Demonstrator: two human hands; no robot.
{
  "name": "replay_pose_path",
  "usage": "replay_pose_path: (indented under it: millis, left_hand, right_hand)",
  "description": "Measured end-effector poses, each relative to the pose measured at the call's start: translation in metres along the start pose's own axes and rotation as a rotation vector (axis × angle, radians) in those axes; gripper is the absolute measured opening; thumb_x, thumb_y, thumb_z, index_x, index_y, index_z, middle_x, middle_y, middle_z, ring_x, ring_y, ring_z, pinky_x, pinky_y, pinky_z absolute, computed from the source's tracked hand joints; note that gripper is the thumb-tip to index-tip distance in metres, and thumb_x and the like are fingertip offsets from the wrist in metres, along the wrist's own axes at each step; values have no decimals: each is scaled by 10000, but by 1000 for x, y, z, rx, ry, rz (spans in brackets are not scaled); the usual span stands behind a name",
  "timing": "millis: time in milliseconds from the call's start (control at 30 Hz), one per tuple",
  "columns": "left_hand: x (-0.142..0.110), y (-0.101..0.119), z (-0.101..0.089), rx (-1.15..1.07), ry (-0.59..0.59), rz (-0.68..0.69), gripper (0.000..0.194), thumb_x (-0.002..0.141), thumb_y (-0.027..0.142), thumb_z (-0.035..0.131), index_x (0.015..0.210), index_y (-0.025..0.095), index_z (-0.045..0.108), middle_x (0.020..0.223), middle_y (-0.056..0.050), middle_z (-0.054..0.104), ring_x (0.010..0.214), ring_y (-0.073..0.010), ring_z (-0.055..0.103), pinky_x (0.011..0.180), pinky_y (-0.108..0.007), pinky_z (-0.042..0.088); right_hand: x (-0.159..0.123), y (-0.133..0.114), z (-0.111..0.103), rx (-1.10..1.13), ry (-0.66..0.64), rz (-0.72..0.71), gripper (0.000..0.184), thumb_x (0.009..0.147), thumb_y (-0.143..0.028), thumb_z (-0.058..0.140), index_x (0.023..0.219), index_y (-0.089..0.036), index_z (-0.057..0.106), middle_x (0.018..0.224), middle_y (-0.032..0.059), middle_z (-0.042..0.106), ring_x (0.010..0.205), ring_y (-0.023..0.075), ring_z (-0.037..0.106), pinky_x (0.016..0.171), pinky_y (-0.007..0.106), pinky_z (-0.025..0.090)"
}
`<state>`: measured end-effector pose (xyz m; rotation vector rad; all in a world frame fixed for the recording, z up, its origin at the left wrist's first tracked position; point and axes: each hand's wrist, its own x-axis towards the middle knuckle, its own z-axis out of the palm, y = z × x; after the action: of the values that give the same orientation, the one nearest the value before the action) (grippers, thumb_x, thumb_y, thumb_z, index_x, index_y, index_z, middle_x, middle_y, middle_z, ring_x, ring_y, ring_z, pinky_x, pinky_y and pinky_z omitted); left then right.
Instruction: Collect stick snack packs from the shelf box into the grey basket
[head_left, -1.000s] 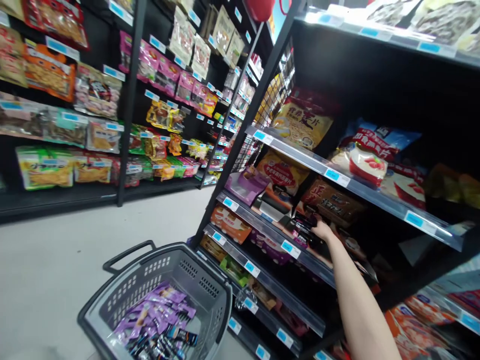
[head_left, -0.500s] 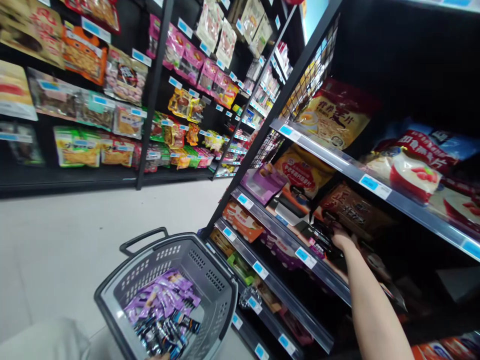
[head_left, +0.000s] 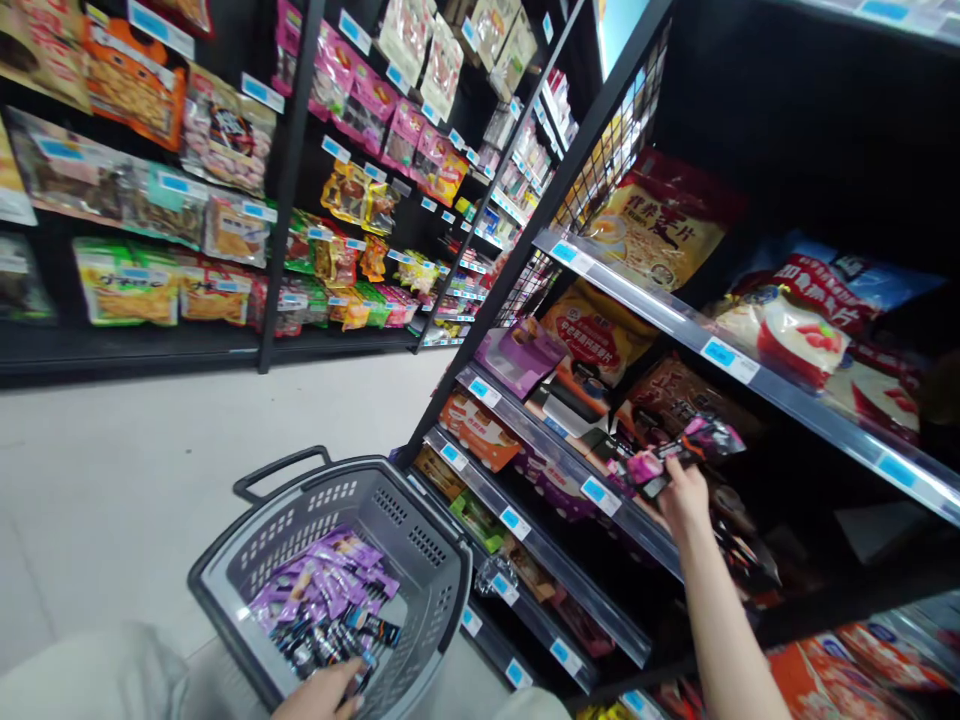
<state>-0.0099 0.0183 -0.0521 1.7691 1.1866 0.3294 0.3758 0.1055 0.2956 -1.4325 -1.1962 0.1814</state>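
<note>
My right hand (head_left: 684, 492) is closed round a few pink-and-black stick sachets (head_left: 694, 440), held just in front of a middle shelf of the rack. At the bottom of the view my left hand (head_left: 322, 692) reaches over the near side of a grey plastic basket (head_left: 442, 600). Its fingers are bent round the end of a dark sachet; the grip is partly hidden. Inside the basket lie a heap of purple sachets (head_left: 330, 575) and, nearer me, several black-and-blue stick sachets (head_left: 311, 640). Behind my right hand lies a brown bag (head_left: 675, 395).
The rack's shelf edge (head_left: 652, 310) carries price tags and slants across the right side. Oatmeal bags (head_left: 806, 320) sit on the upper shelf, boxes (head_left: 480, 430) lower down. Pale floor (head_left: 150, 450) separates this rack from hanging snack bags (head_left: 229, 130) at left.
My right hand has drawn back from inside the shelf, bringing pink-and-black sachets into view. My left hand has come further into view over the basket.
</note>
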Motion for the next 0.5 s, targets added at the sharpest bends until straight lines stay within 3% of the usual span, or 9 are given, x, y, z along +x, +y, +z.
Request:
replay_pose_path:
  millis: [67, 133, 233, 333, 400, 500]
  left_hand:
    - [-1, 7, -3, -179, 1, 49, 302, 720, 290, 405, 961, 171, 543, 894, -51, 625, 863, -173, 550, 787, -252, 381]
    - [-6, 17, -6, -434, -70, 43, 338, 721, 372, 422, 966, 164, 529, 885, -49, 621, 831, -172, 552, 764, -267, 398]
    - [-19, 34, -13, -929, -302, -11, 426, 737, 456, 405, 1029, 157, 487, 952, -78, 600, 857, -182, 552, 756, -305, 414]
    - [-33, 50, -13, -1258, -455, 39, 446, 741, 457, 431, 1063, 152, 478, 1001, -102, 569, 910, -199, 532, 759, -326, 413]
    - [-39, 56, -6, -1349, -424, 28, 408, 734, 396, 489, 1076, 174, 474, 1026, -85, 550, 917, -186, 524, 739, -298, 416]
    - [-39, 59, 13, -1405, -206, -29, 378, 700, 313, 569, 1044, 179, 489, 928, -49, 583, 827, -144, 551, 719, -239, 405]
  right_hand:
    - [-72, 1, 24, 276, -156, 158, 387, 714, -397, 509, 1032, -178, 493, 886, 91, 606, 768, 210, 586, 682, 371, 454]
    - [-147, 8, 50, 484, -243, 336, 366, 710, -389, 532, 1030, -215, 499, 877, 68, 609, 721, 194, 586, 650, 363, 457]
    - [-246, 24, 85, 717, -360, 584, 342, 681, -367, 575, 996, -243, 530, 827, 41, 614, 695, 190, 578, 635, 354, 456]
    - [-318, 43, 117, 915, -429, 780, 271, 693, -331, 564, 954, -258, 560, 767, 22, 608, 704, 185, 570, 647, 350, 451]
    - [-350, 52, 137, 991, -464, 887, 239, 681, -304, 571, 915, -255, 582, 761, 15, 611, 715, 180, 570, 668, 347, 447]
    - [-376, 63, 159, 957, -488, 960, 227, 626, -296, 602, 843, -228, 607, 775, 15, 628, 737, 191, 574, 678, 341, 445]
